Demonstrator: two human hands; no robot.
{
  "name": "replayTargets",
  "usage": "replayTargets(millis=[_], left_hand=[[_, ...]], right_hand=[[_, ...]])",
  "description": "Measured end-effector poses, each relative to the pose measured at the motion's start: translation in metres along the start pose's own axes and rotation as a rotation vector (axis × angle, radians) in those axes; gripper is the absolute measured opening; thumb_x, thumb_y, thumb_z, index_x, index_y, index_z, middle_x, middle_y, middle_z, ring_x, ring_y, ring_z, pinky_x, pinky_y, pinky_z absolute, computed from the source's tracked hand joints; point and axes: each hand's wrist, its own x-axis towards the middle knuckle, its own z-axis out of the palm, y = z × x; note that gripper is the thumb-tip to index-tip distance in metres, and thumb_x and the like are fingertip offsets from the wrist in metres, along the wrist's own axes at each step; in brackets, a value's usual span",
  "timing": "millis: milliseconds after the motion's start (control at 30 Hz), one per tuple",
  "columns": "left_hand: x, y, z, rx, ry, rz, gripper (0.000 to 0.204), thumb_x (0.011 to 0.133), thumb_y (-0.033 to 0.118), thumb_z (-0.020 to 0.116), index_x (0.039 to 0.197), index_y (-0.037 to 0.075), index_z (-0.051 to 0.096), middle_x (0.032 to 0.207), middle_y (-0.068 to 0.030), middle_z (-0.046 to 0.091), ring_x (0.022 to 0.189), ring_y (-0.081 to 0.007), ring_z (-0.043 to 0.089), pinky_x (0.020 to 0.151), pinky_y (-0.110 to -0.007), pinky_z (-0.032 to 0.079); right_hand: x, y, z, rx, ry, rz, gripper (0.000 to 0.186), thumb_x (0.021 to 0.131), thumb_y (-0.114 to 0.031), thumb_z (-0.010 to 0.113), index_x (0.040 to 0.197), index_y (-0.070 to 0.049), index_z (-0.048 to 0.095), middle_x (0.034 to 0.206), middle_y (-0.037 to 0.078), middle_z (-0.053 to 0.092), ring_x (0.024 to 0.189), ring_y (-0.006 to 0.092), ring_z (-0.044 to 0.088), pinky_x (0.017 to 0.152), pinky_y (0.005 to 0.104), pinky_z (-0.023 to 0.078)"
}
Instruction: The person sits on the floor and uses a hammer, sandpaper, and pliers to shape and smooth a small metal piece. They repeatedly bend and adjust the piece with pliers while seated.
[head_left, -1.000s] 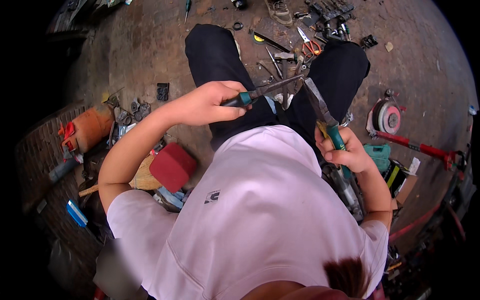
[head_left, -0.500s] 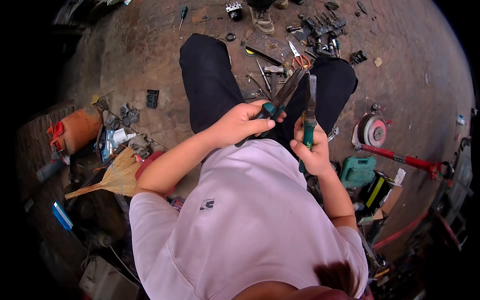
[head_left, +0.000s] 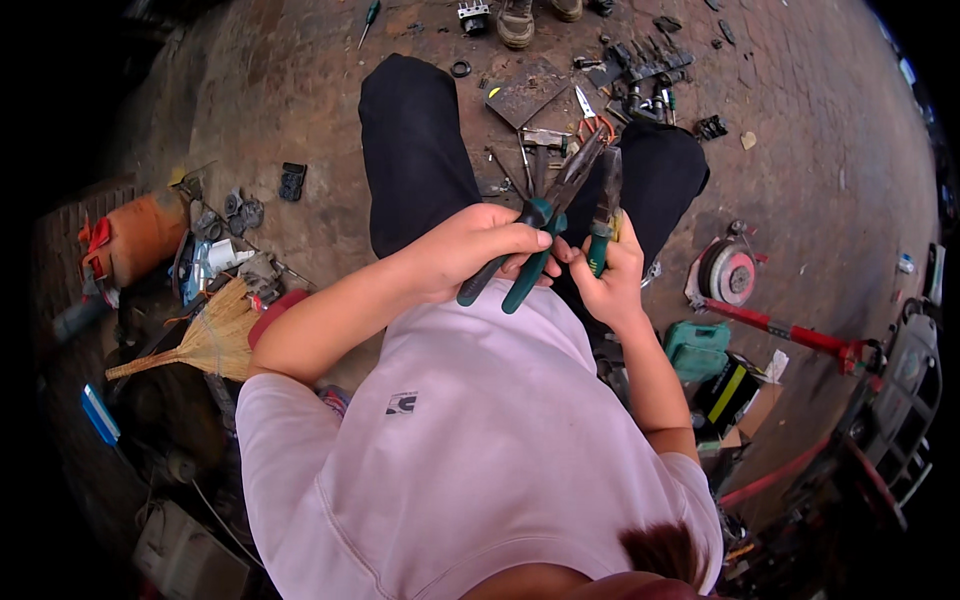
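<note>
Left fingers (head_left: 517,238) clamped on pliers (head_left: 568,192), right fingers (head_left: 585,276) round second pliers (head_left: 608,198), their edges perhaps touching, knees (head_left: 413,110) apart

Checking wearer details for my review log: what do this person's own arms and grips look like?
The left arm and right arm are bare below short, plain, pale pinkish sleeves. The left grip and right grip are ungloved; no watch or bracelet shows.
</note>
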Motion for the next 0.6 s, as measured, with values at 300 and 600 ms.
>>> replayTargets(millis=[300,600], left_hand=[[-0.006,0.015,0.013,-0.046,0.058,-0.042,0.037,0.097,0.018,0.053,0.063,0.002,0.052,0.116,-0.0254,0.064,0.101,-0.0299,0.067,0.095,-0.046,0.054],[-0.012,0.024,0.012,0.027,0.03,-0.065,0.04,0.097,0.019,0.053,0.06,0.004,0.049,0.115,-0.0263,0.065,0.105,-0.0315,0.066,0.093,-0.045,0.054]], right_hand=[[0.004,0.007,0.001,-0.213,0.043,-0.065,0.009,0.071,-0.003,0.068,0.07,0.0,0.059,0.084,0.017,0.052,0.064,0.0346,0.057,0.054,0.0409,0.046],[0.009,0.012,-0.008,-0.405,0.038,-0.085,0.009,0.072,-0.004,0.069,0.071,-0.001,0.06,0.085,0.016,0.053,0.061,0.0345,0.057,0.054,0.0419,0.046]])
